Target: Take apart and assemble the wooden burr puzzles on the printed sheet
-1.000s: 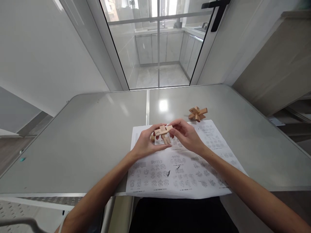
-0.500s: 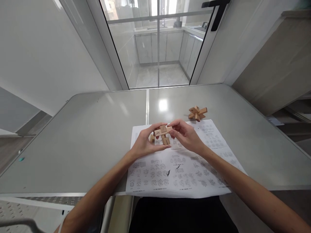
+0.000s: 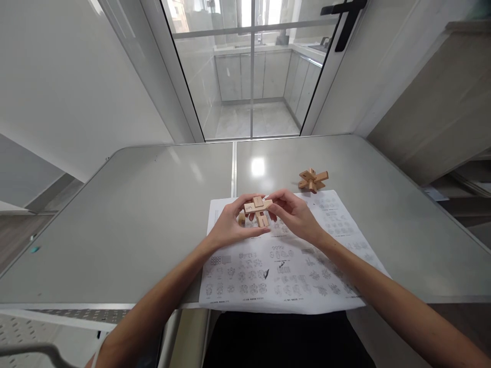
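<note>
Both hands hold a small wooden puzzle [image 3: 258, 210] of crossed notched sticks just above a printed instruction sheet [image 3: 284, 266]. My left hand [image 3: 230, 227] pinches it from the left, thumb underneath and fingers on top. My right hand [image 3: 293, 214] grips its right end with closed fingertips. A loose wooden piece [image 3: 241, 218] lies on the sheet behind my left fingers, mostly hidden.
A finished wooden burr puzzle [image 3: 312, 180] rests on the grey table [image 3: 153, 214] beyond the sheet's far right corner. A glass sliding door stands behind the table, and a wooden cabinet at the right. The table's near edge runs under my forearms.
The puzzle has been turned slightly between my fingers. Both hands stay in the same place.
</note>
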A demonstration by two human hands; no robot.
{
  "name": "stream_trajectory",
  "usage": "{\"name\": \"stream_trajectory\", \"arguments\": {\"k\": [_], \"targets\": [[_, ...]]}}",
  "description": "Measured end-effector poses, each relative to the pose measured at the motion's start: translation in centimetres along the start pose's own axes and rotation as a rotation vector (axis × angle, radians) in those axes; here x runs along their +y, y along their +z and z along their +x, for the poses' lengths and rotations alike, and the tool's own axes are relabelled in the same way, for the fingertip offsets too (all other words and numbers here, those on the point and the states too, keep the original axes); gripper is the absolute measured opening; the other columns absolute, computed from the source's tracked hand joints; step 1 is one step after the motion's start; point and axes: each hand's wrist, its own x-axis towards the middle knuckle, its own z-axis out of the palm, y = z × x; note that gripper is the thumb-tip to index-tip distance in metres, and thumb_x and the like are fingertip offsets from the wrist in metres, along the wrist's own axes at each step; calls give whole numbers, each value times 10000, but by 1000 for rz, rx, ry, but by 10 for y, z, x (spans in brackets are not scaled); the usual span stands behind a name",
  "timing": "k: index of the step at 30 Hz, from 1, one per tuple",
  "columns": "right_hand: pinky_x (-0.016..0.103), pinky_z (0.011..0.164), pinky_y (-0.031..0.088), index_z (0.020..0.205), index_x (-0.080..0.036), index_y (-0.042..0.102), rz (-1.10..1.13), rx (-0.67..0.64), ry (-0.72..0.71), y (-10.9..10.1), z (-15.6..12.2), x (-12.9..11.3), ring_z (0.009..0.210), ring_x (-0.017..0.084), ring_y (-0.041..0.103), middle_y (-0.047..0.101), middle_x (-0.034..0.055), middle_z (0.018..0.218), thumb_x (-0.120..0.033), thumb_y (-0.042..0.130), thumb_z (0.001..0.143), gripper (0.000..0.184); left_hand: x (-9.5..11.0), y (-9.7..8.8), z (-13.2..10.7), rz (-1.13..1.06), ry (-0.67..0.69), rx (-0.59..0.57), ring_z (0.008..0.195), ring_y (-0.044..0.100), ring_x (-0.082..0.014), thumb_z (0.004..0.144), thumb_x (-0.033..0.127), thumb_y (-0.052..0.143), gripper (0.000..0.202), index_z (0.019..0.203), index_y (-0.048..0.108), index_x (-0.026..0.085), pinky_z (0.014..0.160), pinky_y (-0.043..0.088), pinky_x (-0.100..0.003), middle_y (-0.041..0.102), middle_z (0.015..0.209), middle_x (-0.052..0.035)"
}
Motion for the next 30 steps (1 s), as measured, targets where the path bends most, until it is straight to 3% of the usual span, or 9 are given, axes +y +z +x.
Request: {"name": "stream_trajectory", "arguments": {"k": [7,10,12,14,16,20,22,25,30], "targets": [[319,672,543,1144,-233,633,19,-5,8,-2,2,2,693,148,628,645,-9,798,-518,594,1061,299,-5,1,1,-61,-78,36,1025,677,-225,765,354,921,644,1343,648,271,846,561,-345,722,1218,-79],[345,695,565,1252,-234,599,-53,26,20,-2,3,6,723,156,649,683,32,930,-514,467,1111,340,-12,-1,4,-153,-88,143,1014,675,-214,784,370,909,617,1335,659,251,870,551,-341,725,1191,-85],[385,757,589,1257,-233,609,-212,20,-7,-1,2,9,818,189,679,705,69,1031,-483,502,1102,313,-16,-2,7,-210,-108,257,1011,675,-205,815,396,882,589,1340,663,243,891,548,-337,725,1171,-82],[452,872,603,1292,-251,618,-400,-62,-81,2,0,12,1001,245,693,696,102,1176,-428,600,1062,291,-20,-4,10,-248,-144,372,1020,675,-200,838,422,860,569,1341,667,239,910,547,-329,726,1146,-73],[522,972,593,1396,-298,582,-541,-194,-160,6,-4,16,1215,304,640,615,125,1380,-380,671,1019,395,-22,-5,11,-266,-173,450,1027,675,-199,843,438,853,565,1338,670,235,918,550,-322,728,1126,-67],[623,1097,528,1566,-389,437,-697,-396,-223,17,-10,22,1471,375,445,393,125,1633,-404,742,975,665,-24,-5,12,-275,-189,478,976,681,-191,831,431,864,582,1341,663,238,886,566,-321,729,1102,-65],[644,1144,480,1567,-381,439,-737,-436,-266,21,-10,25,1496,380,412,393,126,1639,-417,743,977,665,-24,-4,12,-264,-192,463,935,674,-178,818,415,877,596,1345,656,246,860,568,-316,724,1095,-58],[604,1132,492,1459,-329,553,-755,-444,-334,24,-8,26,1414,349,496,554,127,1483,-371,705,1006,480,-25,-3,13,-230,-164,439,892,656,-161,803,387,892,611,1348,647,259,826,558,-304,706,1083,-47],[532,990,569,1269,-271,660,-677,-295,-293,22,-5,24,1174,311,643,669,118,1281,-300,731,936,341,-26,-2,13,-168,-85,441,866,631,-159,793,365,901,668,1392,616,280,782,539,-292,669,1048,-37]]}}
